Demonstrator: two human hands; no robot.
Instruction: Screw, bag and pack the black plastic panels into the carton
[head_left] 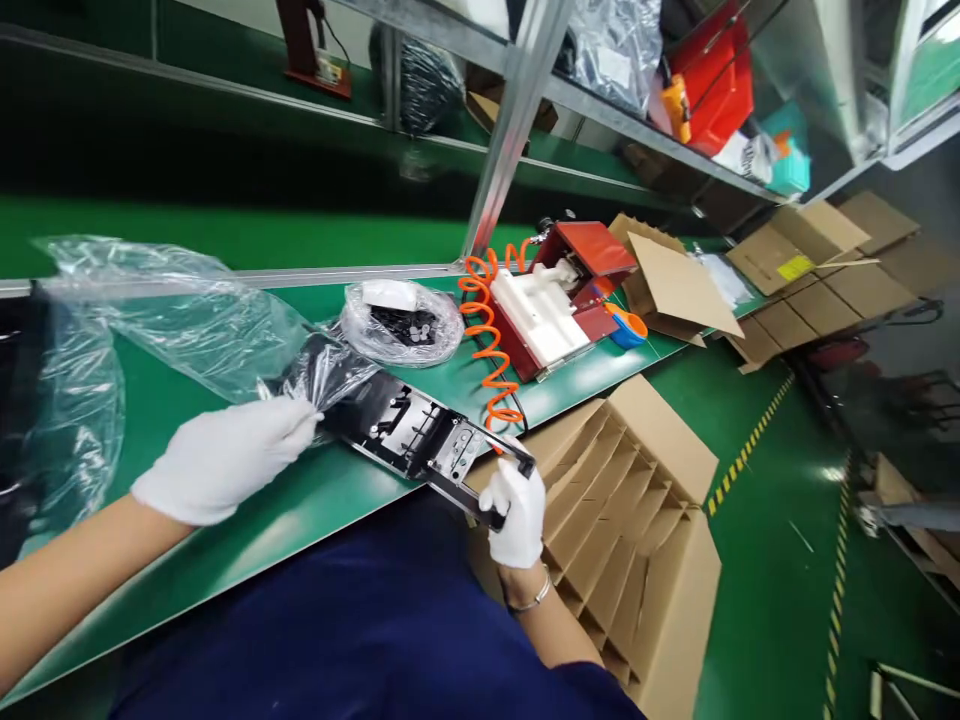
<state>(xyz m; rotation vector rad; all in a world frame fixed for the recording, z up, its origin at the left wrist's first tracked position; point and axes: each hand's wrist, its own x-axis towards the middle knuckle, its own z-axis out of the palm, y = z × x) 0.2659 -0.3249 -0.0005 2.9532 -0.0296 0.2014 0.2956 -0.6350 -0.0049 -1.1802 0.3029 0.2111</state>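
My left hand (232, 455), in a white glove, pinches the gathered edge of a clear plastic bag (330, 372) at the left end of a black frame-like housing (390, 420). The bag covers that end of the housing. My right hand (517, 505), also gloved, grips the housing's open right end, where two black arms stick out. Small metal and black parts show inside the housing, which is held over the front part of the green bench (315, 505). Exactly how the right fingers wrap around the arm is partly hidden.
Behind the housing lies a plastic bag of small black parts (409, 325). An orange coiled hose (487, 345) runs beside a red and white fixture (540, 310). A divided cardboard box (622, 520) stands at the right. A metal post (514, 120) rises at the bench's back.
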